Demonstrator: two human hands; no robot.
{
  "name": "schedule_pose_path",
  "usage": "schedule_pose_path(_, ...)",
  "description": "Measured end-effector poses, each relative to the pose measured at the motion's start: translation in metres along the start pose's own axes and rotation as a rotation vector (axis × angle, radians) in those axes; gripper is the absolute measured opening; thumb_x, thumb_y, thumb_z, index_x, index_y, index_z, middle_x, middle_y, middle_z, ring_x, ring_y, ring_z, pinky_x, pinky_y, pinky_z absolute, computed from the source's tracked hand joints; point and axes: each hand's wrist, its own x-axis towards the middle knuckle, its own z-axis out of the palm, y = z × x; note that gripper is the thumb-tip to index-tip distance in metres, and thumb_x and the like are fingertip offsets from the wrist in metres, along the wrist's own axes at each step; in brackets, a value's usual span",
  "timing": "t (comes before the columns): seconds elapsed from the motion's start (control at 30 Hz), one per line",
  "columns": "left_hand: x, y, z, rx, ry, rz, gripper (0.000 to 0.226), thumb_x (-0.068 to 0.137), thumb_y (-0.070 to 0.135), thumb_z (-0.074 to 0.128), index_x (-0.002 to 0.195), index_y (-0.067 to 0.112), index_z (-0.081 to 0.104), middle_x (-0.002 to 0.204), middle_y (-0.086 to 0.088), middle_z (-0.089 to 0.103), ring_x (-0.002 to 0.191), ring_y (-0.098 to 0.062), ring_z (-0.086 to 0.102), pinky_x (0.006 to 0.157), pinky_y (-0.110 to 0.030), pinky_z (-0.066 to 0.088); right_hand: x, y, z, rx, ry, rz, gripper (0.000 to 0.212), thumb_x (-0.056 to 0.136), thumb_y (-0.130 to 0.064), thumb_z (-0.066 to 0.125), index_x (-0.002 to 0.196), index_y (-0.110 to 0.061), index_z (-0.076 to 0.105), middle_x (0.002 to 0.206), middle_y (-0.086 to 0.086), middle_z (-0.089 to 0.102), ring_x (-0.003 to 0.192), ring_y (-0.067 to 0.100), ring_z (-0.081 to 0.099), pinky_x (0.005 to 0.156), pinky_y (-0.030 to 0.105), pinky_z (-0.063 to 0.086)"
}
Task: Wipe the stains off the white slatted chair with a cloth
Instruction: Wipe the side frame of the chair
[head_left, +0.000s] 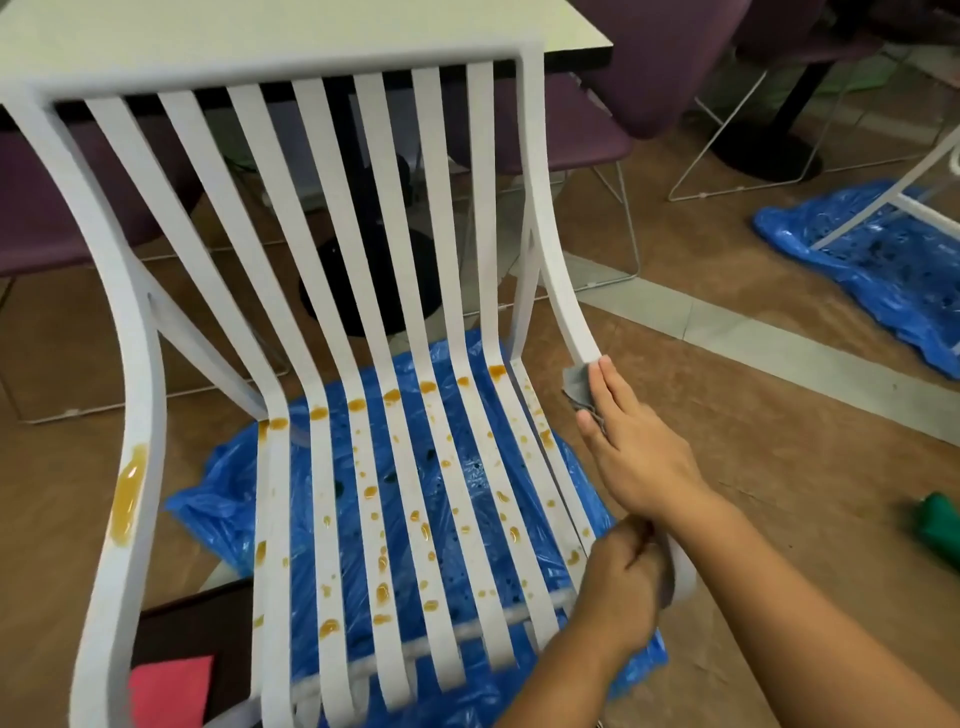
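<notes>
No label, brand, number or sign can be read before me, on the chair (260, 65) or anywhere around it.

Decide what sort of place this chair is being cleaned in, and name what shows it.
Probably a café or canteen: a pedestal table, purple wire-legged chairs pushed up to it, and a second table base standing on the brown floor.

Soft even light, warped blurry edges

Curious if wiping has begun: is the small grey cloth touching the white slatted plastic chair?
Touching. Head view: right hand presses the grey cloth flat against the chair's side rail.
</notes>
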Motion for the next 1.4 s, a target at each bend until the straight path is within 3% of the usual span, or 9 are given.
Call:
schedule_pose_path(0.07, 0.001, -0.005, 0.006, -0.071, -0.058, -0.011, 0.019, 0.080, 0.025, 0.049, 0.083, 0.016, 0.065, 0.064, 0.012, 0.059, 0.065, -0.006, 0.053, 0.065, -0.031, 0.040, -0.015, 0.002, 0.003, -0.034, 0.007, -0.008, 0.064, 0.099, -0.060, 0.012, 0.153, -0.042, -0.015, 0.159, -0.027, -0.019, 0.138, 0.015, 0.034, 0.089, 0.037, 0.052)
schedule_pose_path(0.17, 0.009, -0.016, 0.012, -0.074, -0.135, 0.011, 0.023, 0.077, 0.037, 0.054, 0.090, 0.043, 0.072, 0.082, 0.017, 0.070, 0.076, 0.001, 0.058, 0.074, -0.030, 0.044, -0.025, 0.001, 0.005, -0.098, -0.012, 0.004, 0.065, 0.098, -0.060, 0.010, 0.153, -0.039, -0.019, 0.159, -0.025, -0.021, 0.144, 0.015, 0.025, 0.094, 0.037, 0.051)
schedule_pose_path(0.33, 0.015, -0.018, 0.013, -0.124, -0.218, 0.150, 0.034, 0.100, 0.024, 0.055, 0.123, 0.048, 0.048, 0.097, 0.020, 0.064, 0.091, 0.001, 0.060, 0.089, -0.030, 0.050, 0.025, -0.003, -0.004, -0.103, -0.050, -0.035, 0.065, 0.100, -0.059, 0.012, 0.155, -0.036, -0.015, 0.160, -0.022, -0.022, 0.146, 0.020, 0.023, 0.101, 0.043, 0.047)
schedule_pose_path(0.43, 0.016, -0.017, 0.015, -0.098, -0.204, 0.219, 0.039, 0.100, 0.028, 0.056, 0.123, 0.057, 0.045, 0.091, -0.007, 0.058, 0.078, -0.018, 0.054, 0.072, -0.037, 0.047, 0.069, -0.007, -0.011, -0.048, -0.095, -0.035, 0.066, 0.101, -0.059, 0.015, 0.156, -0.035, -0.014, 0.161, -0.020, -0.021, 0.147, 0.026, 0.022, 0.111, 0.047, 0.036)
schedule_pose_path(0.6, 0.021, -0.027, 0.014, -0.012, -0.219, 0.234, 0.027, 0.101, 0.040, 0.054, 0.124, 0.043, 0.042, 0.088, -0.003, 0.059, 0.075, -0.012, 0.056, 0.071, -0.033, 0.049, 0.072, 0.000, -0.009, -0.007, -0.166, -0.027, 0.067, 0.102, -0.058, 0.017, 0.154, -0.036, -0.017, 0.159, -0.020, -0.024, 0.150, 0.027, 0.013, 0.121, 0.046, 0.019)
schedule_pose_path(0.83, 0.022, -0.032, 0.018, 0.029, -0.150, 0.250, 0.027, 0.101, 0.038, 0.048, 0.124, 0.025, 0.042, 0.086, -0.003, 0.056, 0.074, -0.014, 0.057, 0.074, -0.036, 0.053, 0.003, 0.018, -0.001, -0.027, -0.167, -0.054, 0.066, 0.101, -0.059, 0.018, 0.154, -0.039, -0.017, 0.158, -0.026, -0.023, 0.149, 0.017, 0.014, 0.118, 0.041, 0.026)
schedule_pose_path(0.97, 0.019, -0.032, 0.018, 0.108, -0.087, 0.247, 0.017, 0.105, 0.022, 0.043, 0.111, 0.009, 0.051, 0.086, -0.009, 0.057, 0.067, -0.004, 0.055, 0.065, -0.015, 0.048, -0.031, 0.020, 0.004, -0.064, -0.148, -0.081, 0.068, 0.100, -0.061, 0.019, 0.154, -0.038, -0.016, 0.157, -0.027, -0.025, 0.147, 0.014, 0.016, 0.112, 0.037, 0.034)
schedule_pose_path(1.2, 0.000, -0.022, 0.026, 0.127, 0.012, 0.183, 0.024, 0.103, 0.049, 0.049, 0.113, 0.029, 0.054, 0.081, 0.012, 0.065, 0.076, 0.001, 0.062, 0.080, -0.024, 0.049, 0.011, 0.006, -0.010, -0.015, -0.148, -0.067, 0.067, 0.102, -0.057, 0.021, 0.157, -0.033, -0.009, 0.161, -0.018, -0.020, 0.150, 0.024, 0.014, 0.117, 0.045, 0.026)
schedule_pose_path(1.4, -0.007, -0.023, 0.030, 0.214, 0.214, 0.198, 0.016, 0.098, 0.034, 0.061, 0.082, 0.030, 0.059, 0.063, 0.017, 0.057, 0.054, 0.006, 0.052, 0.052, -0.011, 0.040, -0.026, 0.017, 0.002, -0.030, -0.071, -0.068, 0.066, 0.102, -0.059, 0.019, 0.156, -0.036, -0.010, 0.161, -0.022, -0.017, 0.146, 0.021, 0.023, 0.106, 0.043, 0.041)
